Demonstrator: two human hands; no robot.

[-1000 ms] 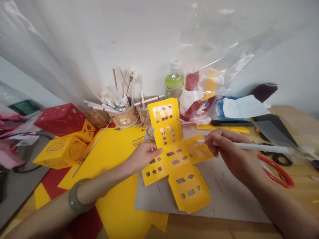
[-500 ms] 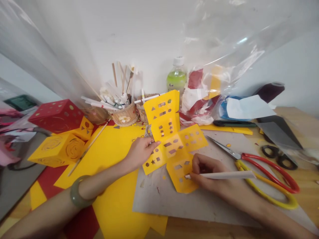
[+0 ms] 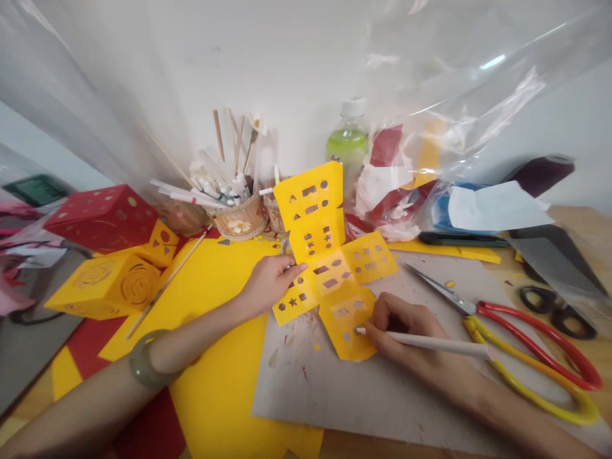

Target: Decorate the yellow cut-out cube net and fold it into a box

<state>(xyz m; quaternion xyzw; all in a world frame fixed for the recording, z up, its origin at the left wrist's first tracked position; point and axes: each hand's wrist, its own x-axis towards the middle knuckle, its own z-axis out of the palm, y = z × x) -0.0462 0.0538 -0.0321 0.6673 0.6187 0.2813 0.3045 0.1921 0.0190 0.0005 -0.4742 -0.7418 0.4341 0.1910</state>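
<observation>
A yellow paper box cut-out (image 3: 329,274) in a cross shape, pierced with stars, circles, triangles and other small shapes, is folded up at its far panels. My left hand (image 3: 270,284) pinches it at the left of its centre between thumb and fingers. My right hand (image 3: 406,325) is closed around a slim white pen-like tool (image 3: 435,342). The tool's tip touches or hovers just over the nearest panel; I cannot tell which. Under the cut-out lies a grey board (image 3: 329,395), with small paper scraps on it.
Large scissors (image 3: 478,309) with red and yellow handles lie open beside my right hand. Yellow sheets (image 3: 215,382) spread at the left, near red and yellow paper boxes (image 3: 102,217). Behind stand a basket of pens (image 3: 239,220) and a green-drink bottle (image 3: 348,137). Black-handled scissors (image 3: 557,312) lie right.
The view has shifted slightly, so the large scissors and the bottle appear farther right. Both hands keep their hold, and the tool's tip stays by the same panel.
</observation>
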